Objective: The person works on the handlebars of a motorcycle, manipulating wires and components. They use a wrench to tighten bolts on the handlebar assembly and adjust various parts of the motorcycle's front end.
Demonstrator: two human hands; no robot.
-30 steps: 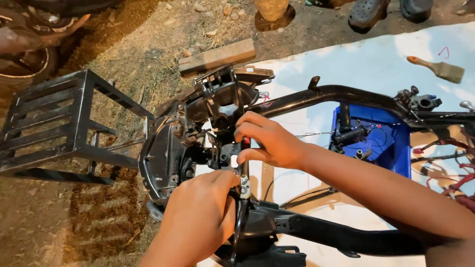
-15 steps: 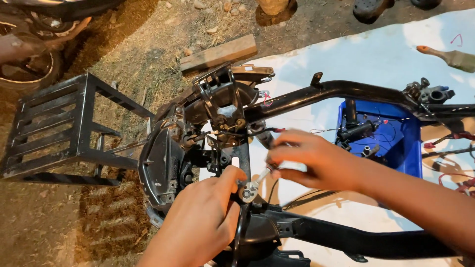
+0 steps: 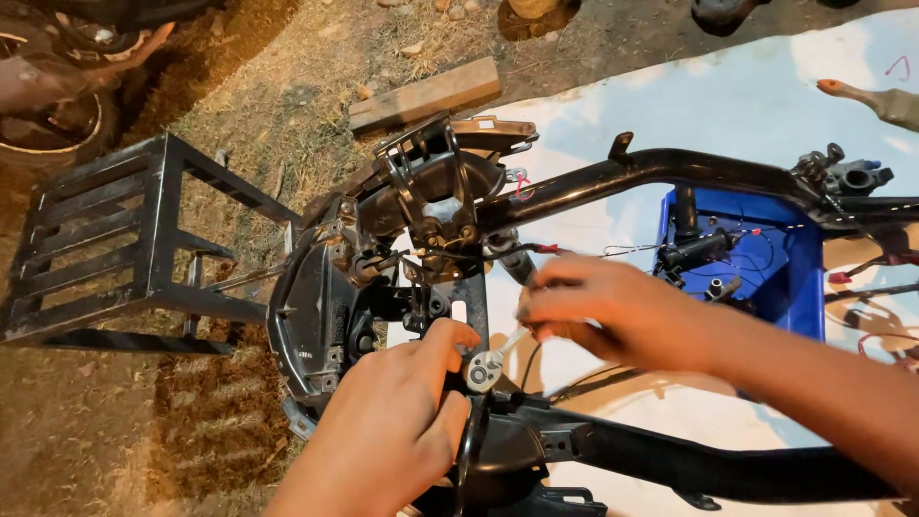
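Steel ratchet wrench [image 3: 493,359] sits between your two hands, at the middle of the black scooter frame [image 3: 651,172]. Its round head [image 3: 480,372] is low and left, seated on a fastener I can't see, just right of the steering-head bracket [image 3: 431,206]. Handle runs up and to the right from the head, so the long axis is a diagonal pointing at your right hand [image 3: 613,311].

Your left hand [image 3: 397,426] is the nearer one to the head: thumb and forefinger curl in beside it, thumb tip touching or almost touching the head's left edge. Rest of that hand rests on the lower frame tube [image 3: 689,460]. Can't tell if it truly grips anything.

Your right hand is closed on the handle's upper end, fingertips pinching it; the grip is partly blurred, so exact finger placement is unclear.

Around it: blue plastic tray [image 3: 795,278] with small parts to the right under the frame, black metal rack [image 3: 105,249] on the dirt to the left, wooden block [image 3: 426,94] above, paintbrush [image 3: 876,98] top right on the white sheet [image 3: 728,96].
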